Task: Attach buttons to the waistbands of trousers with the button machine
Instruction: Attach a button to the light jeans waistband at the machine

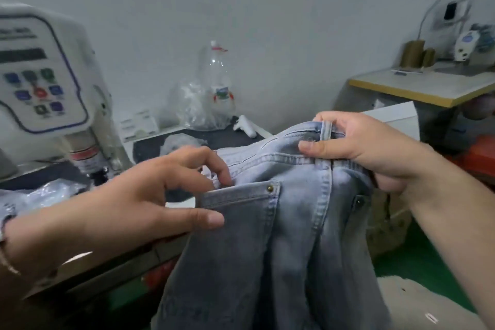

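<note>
Gripping the waistband (292, 159) of a pair of light-blue denim trousers (267, 249), the right hand (359, 147) has its thumb laid along the band's stitched edge and its fingers curled over the top beside a belt loop (326, 130); the lower part of that hand is tucked behind the cloth and cannot be seen. The left hand (150, 195) reaches in from the left with fingers loosely bent and spread: the thumb lies against the upper edge of a pocket (238, 195), and the fingertips (223, 175) touch the denim just below the waistband. Whether this hand actually pinches the fabric cannot be told, since motion blur softens the contact. A brass rivet (270, 188) marks the pocket corner, and a darker stud (358, 202) shows farther right, half in shadow. The trouser legs hang down out of the bottom of the view.

At the left stands the button machine (40, 72), its white control panel with coloured keys cut off by the frame edge; its lettering is too blurred to read. Below the panel the machine's head (85, 158) is partly hidden behind the left hand. On the dark table (227, 136) behind the trousers lie a crumpled plastic bag (198, 107), a clear plastic bottle (217, 72) and a small white object (245, 126) of unclear kind. Far right, another sewing station (428, 86) carries thread cones (412, 53), blurred.
</note>
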The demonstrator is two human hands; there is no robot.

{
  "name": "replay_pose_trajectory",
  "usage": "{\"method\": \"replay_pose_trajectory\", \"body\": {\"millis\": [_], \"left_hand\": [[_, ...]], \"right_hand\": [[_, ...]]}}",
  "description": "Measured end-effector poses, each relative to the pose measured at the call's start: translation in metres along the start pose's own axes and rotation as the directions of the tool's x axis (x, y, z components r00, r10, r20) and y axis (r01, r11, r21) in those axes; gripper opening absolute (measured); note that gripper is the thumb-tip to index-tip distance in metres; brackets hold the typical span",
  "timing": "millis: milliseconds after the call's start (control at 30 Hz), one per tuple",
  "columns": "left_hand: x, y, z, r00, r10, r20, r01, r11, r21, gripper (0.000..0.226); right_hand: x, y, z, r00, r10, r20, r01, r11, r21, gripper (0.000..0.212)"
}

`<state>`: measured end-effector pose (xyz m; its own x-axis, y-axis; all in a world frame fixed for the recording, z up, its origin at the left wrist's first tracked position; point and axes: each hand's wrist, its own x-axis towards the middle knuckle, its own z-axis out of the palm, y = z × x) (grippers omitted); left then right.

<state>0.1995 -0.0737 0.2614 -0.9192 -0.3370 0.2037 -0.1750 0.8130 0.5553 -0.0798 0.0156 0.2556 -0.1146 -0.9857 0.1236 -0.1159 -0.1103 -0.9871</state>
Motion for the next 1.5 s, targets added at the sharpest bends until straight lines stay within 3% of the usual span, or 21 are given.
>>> {"method": "replay_pose_trajectory", "body": {"millis": [67,133,167,200,233,267,300,333,400,500,633,767,833,933,1100,1200,1267,1300,1400,1500], "left_hand": [[-0.029,0.008,-0.014,0.998,-0.017,-0.056,0.011,0.995,-0.103,0.023],[-0.051,0.013,-0.022,0.992,-0.092,-0.09,0.067,0.966,-0.248,0.033],[-0.059,0.014,-0.024,0.987,-0.126,-0.098,0.093,0.955,-0.283,0.036],[-0.065,0.013,-0.026,0.982,-0.155,-0.109,0.119,0.951,-0.285,0.038],[-0.069,0.013,-0.026,0.976,-0.184,-0.112,0.147,0.948,-0.282,0.043],[-0.071,0.012,-0.025,0.971,-0.214,-0.109,0.178,0.946,-0.271,0.045],[-0.074,0.01,-0.024,0.965,-0.244,-0.101,0.212,0.944,-0.252,0.045],[-0.077,0.006,-0.023,0.96,-0.263,-0.1,0.235,0.945,-0.227,0.043],[-0.087,-0.002,-0.022,0.948,-0.297,-0.116,0.27,0.942,-0.201,0.037],[-0.112,-0.018,-0.022,0.91,-0.401,-0.102,0.377,0.906,-0.195,0.033],[-0.148,-0.05,-0.009,0.828,-0.561,0.018,0.547,0.798,-0.253,0.041],[-0.169,-0.082,-0.001,0.752,-0.655,-0.069,0.572,0.702,-0.424,0.024],[-0.174,-0.101,-0.004,0.7,-0.698,-0.152,0.557,0.667,-0.494,0.023],[-0.174,-0.129,-0.014,0.647,-0.738,-0.193,0.522,0.613,-0.593,0.022],[-0.179,-0.176,-0.04,0.579,-0.769,-0.272,0.512,0.602,-0.612,0.027],[-0.186,-0.199,-0.052,0.537,-0.781,-0.319,0.562,0.613,-0.555,0.023],[-0.184,-0.214,-0.057,0.513,-0.778,-0.364,0.571,0.625,-0.532,0.026],[-0.181,-0.223,-0.057,0.495,-0.766,-0.41,0.595,0.643,-0.482,0.034],[-0.167,-0.245,-0.052,0.436,-0.675,-0.595,0.692,0.674,-0.259,0.056],[-0.157,-0.265,-0.044,0.419,-0.581,-0.698,0.78,0.624,-0.051,0.059]], "right_hand": [[0.013,-0.006,0.019,0.996,0.064,0.061,-0.058,0.994,-0.09,0.038],[0.024,-0.011,0.042,0.992,0.102,0.079,-0.07,0.938,-0.339,0.05],[0.027,-0.013,0.054,0.997,0.056,0.046,-0.022,0.841,-0.541,0.05],[0.028,-0.015,0.069,0.996,-0.083,0.021,0.076,0.727,-0.683,0.041],[0.026,-0.019,0.086,0.959,-0.278,0.056,0.232,0.659,-0.716,0.029],[0.023,-0.021,0.103,0.902,-0.408,0.139,0.398,0.666,-0.631,0.019],[0.019,-0.02,0.119,0.865,-0.438,0.244,0.501,0.734,-0.458,0.015],[0.015,-0.017,0.135,0.842,-0.393,0.368,0.503,0.818,-0.278,0.015],[0.014,-0.005,0.16,0.796,-0.255,0.549,0.369,0.923,-0.106,0.019],[0.029,0.02,0.183,0.778,-0.081,0.623,0.174,0.981,-0.09,0.008],[0.053,0.055,0.21,0.611,0.171,0.773,-0.001,0.977,-0.215,0.017],[0.081,0.088,0.245,0.503,0.274,0.82,-0.218,0.958,-0.187,0.015],[0.099,0.098,0.258,0.53,0.256,0.808,-0.316,0.944,-0.091,0.012],[0.125,0.105,0.275,0.64,0.231,0.733,-0.374,0.927,0.034,0.015],[0.156,0.12,0.268,0.88,0.092,0.467,-0.155,0.983,0.099,0.012],[0.182,0.134,0.237,0.992,0.042,0.117,-0.047,0.998,0.037,0.022],[0.206,0.144,0.216,0.993,-0.032,-0.11,0.012,0.985,-0.173,0.021],[0.219,0.147,0.208,0.982,-0.101,-0.159,0.041,0.938,-0.344,0.018],[0.258,0.154,0.195,0.968,-0.227,-0.103,0.098,0.725,-0.681,0.021],[0.291,0.161,0.196,0.996,-0.091,-0.002,0.045,0.517,-0.855,0.029]]}}
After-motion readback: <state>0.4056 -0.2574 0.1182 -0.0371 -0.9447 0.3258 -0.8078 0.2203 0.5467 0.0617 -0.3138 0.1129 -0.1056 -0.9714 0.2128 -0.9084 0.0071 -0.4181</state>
